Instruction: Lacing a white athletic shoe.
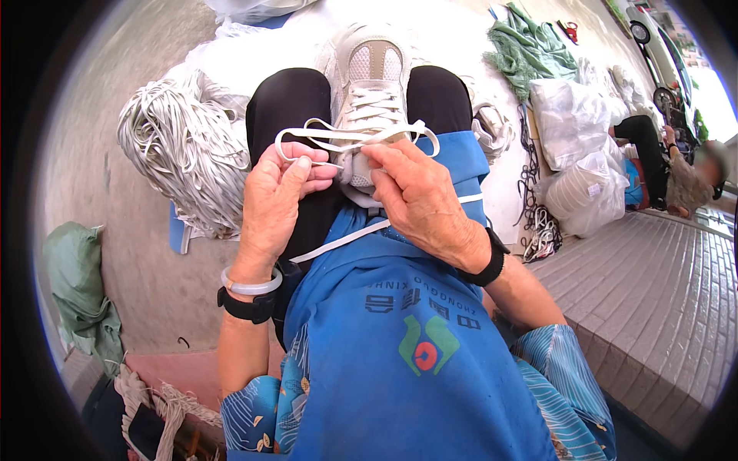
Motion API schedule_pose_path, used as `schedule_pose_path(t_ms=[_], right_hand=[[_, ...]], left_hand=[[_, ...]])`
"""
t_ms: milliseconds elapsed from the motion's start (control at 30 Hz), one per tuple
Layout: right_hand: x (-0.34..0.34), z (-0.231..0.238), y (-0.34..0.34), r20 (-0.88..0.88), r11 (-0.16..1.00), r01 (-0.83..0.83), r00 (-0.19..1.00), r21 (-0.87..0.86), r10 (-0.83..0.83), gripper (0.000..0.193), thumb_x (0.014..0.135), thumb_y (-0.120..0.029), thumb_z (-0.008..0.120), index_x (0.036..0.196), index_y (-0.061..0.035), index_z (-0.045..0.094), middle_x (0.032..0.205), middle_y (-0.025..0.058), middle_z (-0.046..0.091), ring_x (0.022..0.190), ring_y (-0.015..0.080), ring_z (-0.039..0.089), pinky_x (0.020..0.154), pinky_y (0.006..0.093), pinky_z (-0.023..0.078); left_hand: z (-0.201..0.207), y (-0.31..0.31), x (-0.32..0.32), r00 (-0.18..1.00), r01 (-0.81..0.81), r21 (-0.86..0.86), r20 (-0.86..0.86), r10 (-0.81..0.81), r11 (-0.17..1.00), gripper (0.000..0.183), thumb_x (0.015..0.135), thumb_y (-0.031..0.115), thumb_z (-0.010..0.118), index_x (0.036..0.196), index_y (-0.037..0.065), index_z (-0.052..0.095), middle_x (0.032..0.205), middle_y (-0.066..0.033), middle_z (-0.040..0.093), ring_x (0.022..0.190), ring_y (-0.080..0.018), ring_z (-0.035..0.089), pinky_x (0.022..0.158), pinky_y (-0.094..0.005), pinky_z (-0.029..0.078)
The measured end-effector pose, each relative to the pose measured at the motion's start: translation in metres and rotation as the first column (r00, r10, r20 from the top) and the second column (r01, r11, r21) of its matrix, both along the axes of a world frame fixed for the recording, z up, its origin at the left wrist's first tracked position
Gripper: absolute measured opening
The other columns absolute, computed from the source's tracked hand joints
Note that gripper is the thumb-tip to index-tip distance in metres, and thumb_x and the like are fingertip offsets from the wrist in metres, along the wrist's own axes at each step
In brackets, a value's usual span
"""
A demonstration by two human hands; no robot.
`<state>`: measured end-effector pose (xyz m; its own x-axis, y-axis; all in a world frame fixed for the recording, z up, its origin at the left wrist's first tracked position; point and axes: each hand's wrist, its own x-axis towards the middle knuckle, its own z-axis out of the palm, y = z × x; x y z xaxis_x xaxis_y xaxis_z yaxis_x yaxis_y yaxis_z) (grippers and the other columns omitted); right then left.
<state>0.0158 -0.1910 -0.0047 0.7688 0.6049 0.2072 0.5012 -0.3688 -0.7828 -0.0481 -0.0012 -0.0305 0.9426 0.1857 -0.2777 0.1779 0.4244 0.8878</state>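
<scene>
Between my knees sits a white and beige sneaker (373, 61), toe pointing away from me, with laces crossed over its tongue. A flat white shoelace (327, 133) loops loosely across the shoe's collar. My left hand (278, 192), at the shoe's left side, pinches a thin end of the lace between thumb and fingers. My right hand (423, 196) is closed over the right side of the collar, its index fingertip against the lace. Its other fingers are curled under and partly hidden. A blue apron (369, 307) covers my lap.
A large bundle of white laces (181, 150) lies left of my knee. Another pale shoe (492, 127) rests beyond my right knee. Clear plastic bags (584, 192), dark cords (529, 177) and green netting (530, 46) are on the right. Another person (692, 180) sits farther off.
</scene>
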Motion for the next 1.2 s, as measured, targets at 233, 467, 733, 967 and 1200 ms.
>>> schedule_pose_path(t_ms=[233, 467, 733, 967, 1200], right_hand=[[0.001, -0.007, 0.007, 0.078, 0.998, 0.03, 0.997, -0.057, -0.026, 0.006, 0.081, 0.0, 0.063, 0.087, -0.0005, 0.061, 0.079, 0.0146, 0.059, 0.071, 0.0326, 0.06, 0.061, 0.0374, 0.047], [0.005, -0.01, 0.013, 0.082, 0.997, 0.036, 0.996, -0.068, -0.031, 0.008, 0.082, -0.007, 0.062, 0.084, -0.0014, 0.057, 0.083, 0.0166, 0.058, 0.076, 0.0365, 0.06, 0.065, 0.0442, 0.049], [0.004, -0.014, 0.014, 0.119, 0.992, 0.051, 0.992, -0.119, -0.037, 0.009, 0.082, -0.008, 0.062, 0.087, -0.0022, 0.058, 0.087, 0.0155, 0.059, 0.076, 0.0361, 0.061, 0.065, 0.0441, 0.05], [0.003, -0.013, 0.016, 0.119, 0.996, 0.042, 0.992, -0.078, -0.033, 0.01, 0.082, -0.009, 0.063, 0.088, -0.0023, 0.058, 0.088, 0.0156, 0.059, 0.077, 0.036, 0.061, 0.065, 0.0438, 0.05], [0.003, -0.016, 0.016, 0.152, 0.996, 0.042, 0.988, -0.075, -0.03, 0.014, 0.082, -0.008, 0.063, 0.094, -0.0036, 0.059, 0.088, 0.0141, 0.058, 0.077, 0.0345, 0.061, 0.064, 0.0428, 0.051]], left_hand=[[-0.002, -0.004, 0.003, 0.998, -0.053, 0.119, -0.011, 0.055, 0.991, 0.012, 0.09, 0.002, 0.062, 0.097, 0.0, 0.053, 0.092, -0.0073, 0.064, 0.083, -0.0152, 0.067, 0.074, -0.0256, 0.056], [0.003, -0.008, 0.006, 1.0, -0.012, 0.208, -0.02, 0.016, 0.978, 0.011, 0.088, 0.001, 0.063, 0.096, 0.0, 0.055, 0.091, -0.0071, 0.064, 0.082, -0.0139, 0.067, 0.071, -0.0236, 0.055], [0.011, -0.008, 0.01, 0.998, 0.06, 0.543, -0.059, -0.034, 0.838, 0.007, 0.086, 0.001, 0.063, 0.09, 0.001, 0.057, 0.081, -0.0021, 0.063, 0.07, -0.0079, 0.06, 0.065, -0.0222, 0.049], [0.033, -0.005, 0.024, 0.984, 0.15, 0.805, -0.067, -0.163, 0.574, 0.009, 0.083, -0.001, 0.063, 0.087, 0.001, 0.056, 0.075, -0.0021, 0.06, 0.065, -0.008, 0.056, 0.061, -0.0229, 0.047], [0.015, 0.007, 0.031, 0.988, 0.148, 0.66, -0.059, -0.146, 0.736, 0.014, 0.08, 0.001, 0.067, 0.085, 0.0, 0.054, 0.073, -0.0099, 0.062, 0.064, -0.0184, 0.06, 0.06, -0.0287, 0.049]])
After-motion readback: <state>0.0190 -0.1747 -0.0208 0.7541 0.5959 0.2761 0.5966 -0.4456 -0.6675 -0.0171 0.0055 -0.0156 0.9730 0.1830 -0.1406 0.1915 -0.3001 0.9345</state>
